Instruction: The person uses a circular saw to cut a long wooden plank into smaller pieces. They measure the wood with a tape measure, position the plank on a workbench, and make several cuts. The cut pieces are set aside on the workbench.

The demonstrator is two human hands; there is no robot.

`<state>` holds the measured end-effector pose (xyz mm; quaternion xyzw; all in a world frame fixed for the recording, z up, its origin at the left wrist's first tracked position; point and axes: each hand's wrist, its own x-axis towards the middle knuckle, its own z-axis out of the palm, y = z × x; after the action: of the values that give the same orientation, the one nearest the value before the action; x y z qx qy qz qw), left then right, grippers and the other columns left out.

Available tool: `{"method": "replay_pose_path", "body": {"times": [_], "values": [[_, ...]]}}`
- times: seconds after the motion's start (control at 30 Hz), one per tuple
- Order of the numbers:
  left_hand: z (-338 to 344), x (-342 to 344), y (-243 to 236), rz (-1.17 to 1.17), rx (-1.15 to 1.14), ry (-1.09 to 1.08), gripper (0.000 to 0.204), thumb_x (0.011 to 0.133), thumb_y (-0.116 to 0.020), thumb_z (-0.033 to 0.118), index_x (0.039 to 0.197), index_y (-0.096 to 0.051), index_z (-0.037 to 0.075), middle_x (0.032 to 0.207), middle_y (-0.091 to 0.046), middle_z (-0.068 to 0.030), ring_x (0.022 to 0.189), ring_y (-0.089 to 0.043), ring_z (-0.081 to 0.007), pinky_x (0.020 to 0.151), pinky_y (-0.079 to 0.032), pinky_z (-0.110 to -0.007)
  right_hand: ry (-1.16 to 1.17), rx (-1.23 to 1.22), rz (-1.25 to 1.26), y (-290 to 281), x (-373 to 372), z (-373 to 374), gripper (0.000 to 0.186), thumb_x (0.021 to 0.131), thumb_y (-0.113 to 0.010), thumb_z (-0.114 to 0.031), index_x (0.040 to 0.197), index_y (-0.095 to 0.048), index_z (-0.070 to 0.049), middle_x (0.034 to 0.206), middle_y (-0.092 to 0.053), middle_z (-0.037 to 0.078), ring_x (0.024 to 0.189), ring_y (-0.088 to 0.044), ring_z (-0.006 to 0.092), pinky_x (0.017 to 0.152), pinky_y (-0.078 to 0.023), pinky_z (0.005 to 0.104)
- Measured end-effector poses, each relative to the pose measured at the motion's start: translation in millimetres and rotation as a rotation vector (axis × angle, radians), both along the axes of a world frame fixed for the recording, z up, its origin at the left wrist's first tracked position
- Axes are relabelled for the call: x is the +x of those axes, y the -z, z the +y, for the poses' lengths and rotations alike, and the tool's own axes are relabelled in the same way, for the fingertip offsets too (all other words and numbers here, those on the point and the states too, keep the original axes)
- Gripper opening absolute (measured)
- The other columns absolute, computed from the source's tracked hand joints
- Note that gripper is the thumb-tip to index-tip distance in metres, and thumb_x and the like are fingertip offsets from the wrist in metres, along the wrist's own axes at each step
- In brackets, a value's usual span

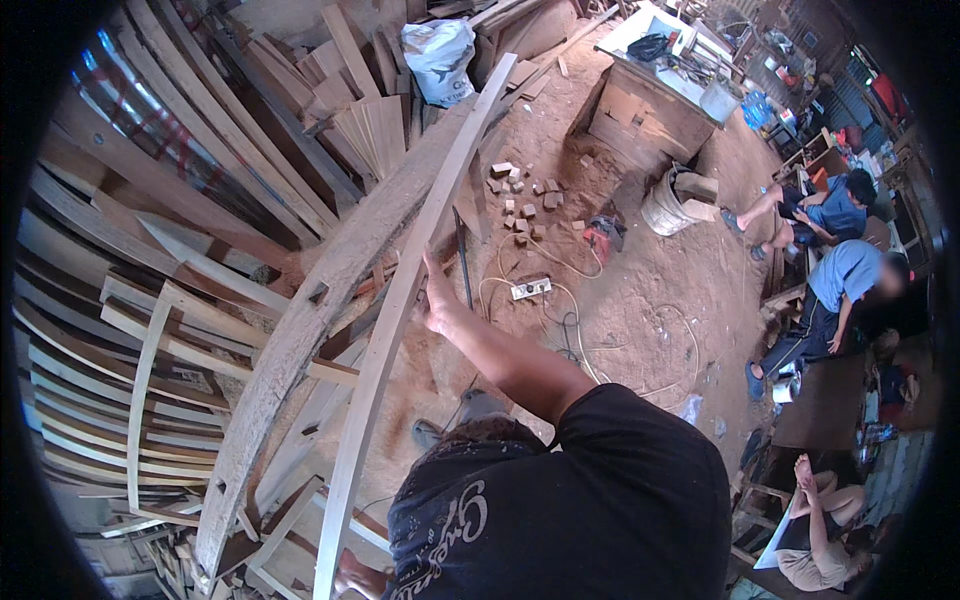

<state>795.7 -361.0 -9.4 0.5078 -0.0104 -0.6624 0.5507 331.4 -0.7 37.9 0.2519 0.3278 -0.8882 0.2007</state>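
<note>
A long, pale wooden plank runs from the lower edge up to the top centre, slightly curved. My right hand grips it near its middle, thumb along the near edge and fingers partly hidden behind the wood. Close to the plank's lower end is my left hand, closed against its edge, its fingers mostly hidden. Just left of the plank lies a thick, rough curved beam with rectangular slots cut in it. A short wooden bar sticks out between beam and plank.
Curved wooden slats and leaning boards fill the left. Small wood blocks, a power strip with cords, a red power tool and a bucket stand on the dusty floor. Several people sit at right.
</note>
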Motion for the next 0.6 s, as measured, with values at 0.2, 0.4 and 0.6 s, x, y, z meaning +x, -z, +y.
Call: {"method": "replay_pose_path", "body": {"times": [0.2, 0.4, 0.6], "values": [[8, -11, -2, 0.010, -0.003, 0.040, 0.077, 0.091, -0.039, 0.072, 0.127, -0.060, 0.008, 0.120, -0.065, -0.0129, 0.108, -0.061, -0.0350, 0.097, -0.045, -0.059, -0.003, -0.041, 0.022, 6, -19, 20, 0.064, 0.088, -0.067, -0.073, 0.119, -0.064, -0.017, 0.094, -0.068, -0.003, 0.084, -0.066, 0.0124, 0.071, -0.053, 0.0294], [14, 5, -5, 0.032, -0.021, 0.021, 0.072, 0.091, -0.042, 0.068, 0.123, -0.062, 0.007, 0.114, -0.066, -0.0121, 0.102, -0.062, -0.0330, 0.094, -0.047, -0.055, -0.067, -0.150, 0.059, 9, -25, 17, 0.075, 0.088, -0.061, -0.077, 0.124, -0.061, -0.011, 0.102, -0.067, 0.005, 0.096, -0.069, 0.0233, 0.091, -0.055, 0.0447], [29, 28, -9, 0.059, -0.042, -0.003, 0.067, 0.092, -0.044, 0.064, 0.119, -0.063, 0.006, 0.108, -0.067, -0.0112, 0.097, -0.064, -0.0310, 0.091, -0.049, -0.052, -0.031, -0.236, -0.008, 5, -26, 12, 0.079, 0.090, -0.053, -0.080, 0.125, -0.059, -0.009, 0.106, -0.064, 0.010, 0.093, -0.068, 0.0261, 0.096, -0.053, 0.0472]]}}
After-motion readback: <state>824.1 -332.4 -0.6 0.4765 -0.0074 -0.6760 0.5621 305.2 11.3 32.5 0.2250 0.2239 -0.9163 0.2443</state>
